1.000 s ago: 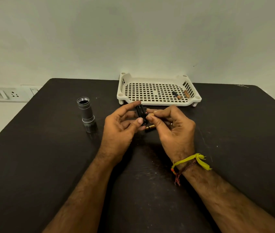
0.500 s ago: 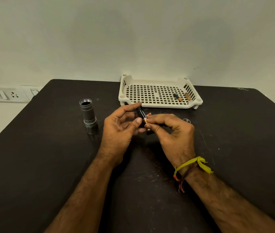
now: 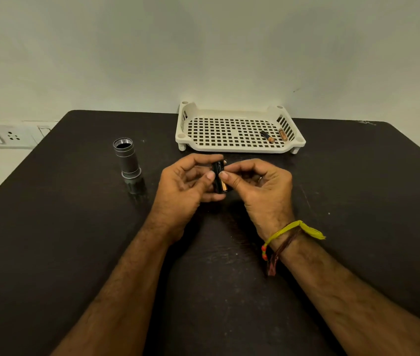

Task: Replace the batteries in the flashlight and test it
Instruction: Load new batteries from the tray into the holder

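A grey flashlight body [image 3: 127,164] stands upright on the black table [image 3: 62,240] at the left, its threaded open end up. In the middle, my left hand [image 3: 184,187] pinches a small black battery holder [image 3: 218,177] between thumb and fingers. My right hand [image 3: 260,188] presses a black-and-copper battery [image 3: 223,185] against the holder's side with thumb and forefinger. Two more batteries [image 3: 268,136] lie in the right part of a white slotted tray [image 3: 232,147].
The tray stands at the table's far edge by the wall. A white socket strip [image 3: 1,136] is on the wall at the left, beyond the table's corner. Yellow and red threads are tied around my right wrist.
My right hand has brought the battery up alongside the holder and now presses it in. The holder has turned more upright in my left hand. The camera has tilted slightly.
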